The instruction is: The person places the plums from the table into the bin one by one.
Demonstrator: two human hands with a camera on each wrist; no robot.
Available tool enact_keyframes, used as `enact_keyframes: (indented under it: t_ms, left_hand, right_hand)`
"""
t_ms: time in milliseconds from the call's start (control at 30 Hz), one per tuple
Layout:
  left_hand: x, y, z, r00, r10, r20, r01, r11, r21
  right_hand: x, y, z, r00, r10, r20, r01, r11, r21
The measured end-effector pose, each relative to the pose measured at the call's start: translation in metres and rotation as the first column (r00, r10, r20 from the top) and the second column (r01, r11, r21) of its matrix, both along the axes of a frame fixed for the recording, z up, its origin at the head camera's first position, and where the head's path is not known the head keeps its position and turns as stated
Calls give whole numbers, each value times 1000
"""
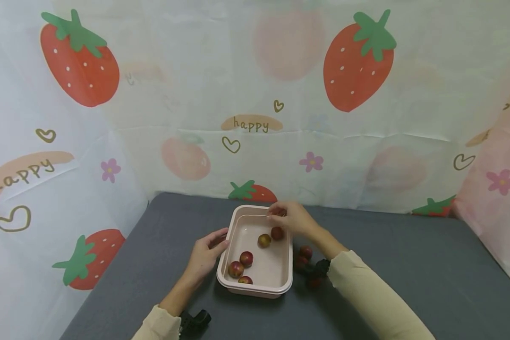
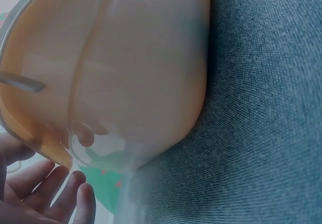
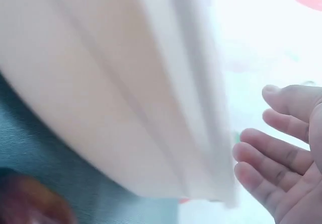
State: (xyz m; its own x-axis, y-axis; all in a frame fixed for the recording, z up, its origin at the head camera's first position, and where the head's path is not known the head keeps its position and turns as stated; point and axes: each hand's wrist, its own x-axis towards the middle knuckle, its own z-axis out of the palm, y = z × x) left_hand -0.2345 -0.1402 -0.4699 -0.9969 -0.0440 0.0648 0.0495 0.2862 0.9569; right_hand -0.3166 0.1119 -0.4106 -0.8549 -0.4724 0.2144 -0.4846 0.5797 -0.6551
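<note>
A pale pink plastic tub [image 1: 259, 288] stands on the dark grey cloth, with several small red and yellowish plums [image 1: 246, 259] in it. At its left long side is my left hand [image 1: 204, 252], the thumb and fingers relaxed against the rim. In the left wrist view its fingers [image 2: 65, 189] lie close to the tub's outer wall [image 2: 146, 83]. My right hand [image 1: 291, 218] hovers over the far right corner, just above a dark red plum [image 1: 277, 233]. The right wrist view shows its fingers [image 3: 271, 156] loosely extended, with no fruit between them.
More plums [image 1: 306, 251] lie on the cloth [image 1: 386, 264] right of the tub, partly hidden by the right wrist's black camera [image 1: 321, 268]. Behind the table hangs a pale curtain [image 1: 255, 94] with printed strawberries.
</note>
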Motion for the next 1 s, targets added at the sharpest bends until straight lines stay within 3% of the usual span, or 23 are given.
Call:
enact_keyframes:
  t_ms: [233,533,1000]
  left_hand:
    - [3,0,2,1000,0,-5,0,1000,2]
    - [2,0,-1,1000,-8,-14,8,1000,2]
    - [0,0,-3,1000,-2,-9,2,1000,4]
  right_hand:
    - [12,24,12,999,-39,17,40,997,-67]
    - [44,56,14,998,-55,44,58,996,-73]
    - [71,99,-15,990,-117,73,114,993,44]
